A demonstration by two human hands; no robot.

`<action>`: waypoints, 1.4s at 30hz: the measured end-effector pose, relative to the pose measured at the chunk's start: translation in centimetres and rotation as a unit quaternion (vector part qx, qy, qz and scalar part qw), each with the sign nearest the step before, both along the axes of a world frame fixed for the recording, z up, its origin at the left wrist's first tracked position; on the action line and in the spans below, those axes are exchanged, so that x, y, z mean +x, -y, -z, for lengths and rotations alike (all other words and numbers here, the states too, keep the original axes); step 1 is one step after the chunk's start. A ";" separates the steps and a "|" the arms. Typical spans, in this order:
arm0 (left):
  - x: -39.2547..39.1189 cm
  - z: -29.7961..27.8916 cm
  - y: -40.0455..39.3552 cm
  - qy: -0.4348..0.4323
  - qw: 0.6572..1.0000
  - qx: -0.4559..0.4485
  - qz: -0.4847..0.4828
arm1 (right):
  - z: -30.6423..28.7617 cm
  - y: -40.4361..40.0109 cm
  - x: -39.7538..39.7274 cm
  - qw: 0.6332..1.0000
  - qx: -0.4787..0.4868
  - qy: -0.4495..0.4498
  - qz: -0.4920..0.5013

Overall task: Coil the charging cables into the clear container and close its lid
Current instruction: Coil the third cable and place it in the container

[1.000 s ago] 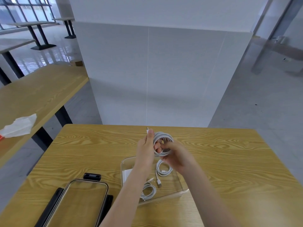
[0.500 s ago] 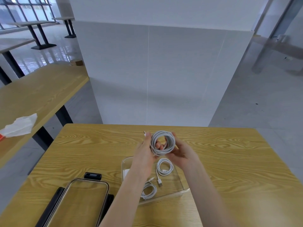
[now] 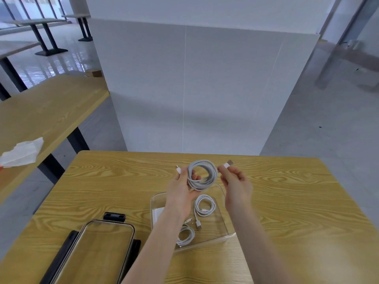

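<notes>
A white cable coil [image 3: 202, 174] is held above the far rim of the clear container [image 3: 229, 232] by the left hand [image 3: 182, 186], whose fingers are closed around the loops. One plug [image 3: 227, 165] is pinched by the right hand [image 3: 235, 184] just beside the coil. Two smaller coils [image 3: 205, 206] are seen lying inside the open container. The lid [image 3: 102, 251] is set to its left on the table [image 3: 297, 201], whose right side and far edge are left bare.
</notes>
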State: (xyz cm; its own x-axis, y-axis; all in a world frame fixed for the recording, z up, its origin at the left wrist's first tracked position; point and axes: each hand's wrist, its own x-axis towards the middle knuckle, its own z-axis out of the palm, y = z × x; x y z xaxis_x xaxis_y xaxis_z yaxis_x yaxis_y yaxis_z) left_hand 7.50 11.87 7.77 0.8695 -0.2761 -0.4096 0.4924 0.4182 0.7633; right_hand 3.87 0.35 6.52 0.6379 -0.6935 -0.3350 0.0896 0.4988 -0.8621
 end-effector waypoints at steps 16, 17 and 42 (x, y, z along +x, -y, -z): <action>0.5 7.7 -0.3 0.273 0.883 0.329 0.195 | 4.0 2.3 -1.4 0.893 -0.295 -0.213 -0.266; 0.6 8.3 -0.5 0.290 0.862 0.338 0.241 | 4.6 2.9 -1.5 0.869 -0.331 -0.244 -0.277; 1.0 16.6 0.1 0.342 0.643 0.448 0.518 | 10.9 0.5 -1.3 0.560 -0.524 -0.486 -0.419</action>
